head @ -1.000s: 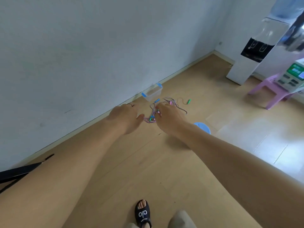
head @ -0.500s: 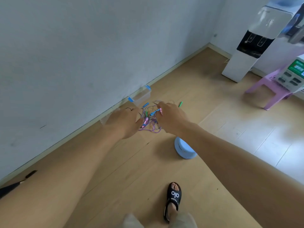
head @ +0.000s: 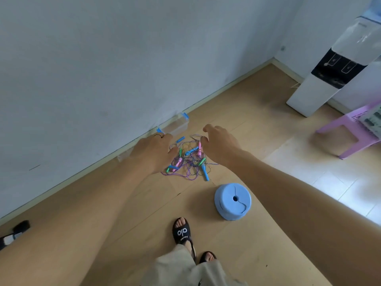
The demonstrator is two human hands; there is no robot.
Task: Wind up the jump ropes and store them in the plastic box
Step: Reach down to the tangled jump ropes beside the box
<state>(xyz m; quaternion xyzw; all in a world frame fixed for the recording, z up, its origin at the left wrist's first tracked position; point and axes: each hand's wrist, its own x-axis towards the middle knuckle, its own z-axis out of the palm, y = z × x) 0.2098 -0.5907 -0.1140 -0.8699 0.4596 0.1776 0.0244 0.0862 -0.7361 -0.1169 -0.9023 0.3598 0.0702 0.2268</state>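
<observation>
A tangle of thin jump ropes [head: 188, 162] with blue, pink and green handles lies on the wooden floor near the wall. Just behind it, against the baseboard, stands the clear plastic box [head: 177, 125] with blue latches. My left hand [head: 155, 152] hovers over the left side of the tangle, thumb toward the ropes. My right hand [head: 220, 145] hangs over its right side with fingers loosely curled and spread; a purple loop rises close to its fingertips. Neither hand plainly grips a rope.
A round blue foam stool [head: 232, 201] sits on the floor right of my feet. My black slipper [head: 182, 231] is in front of it. A white water dispenser [head: 329, 75] and a purple plastic stool [head: 354, 131] stand at the right. A clear lid [head: 124, 156] lies by the baseboard.
The rope bundle bunched between my hands now lies spread on the floor. My hands have drawn apart and opened. My view has pulled back, showing more of the blue stool and my feet.
</observation>
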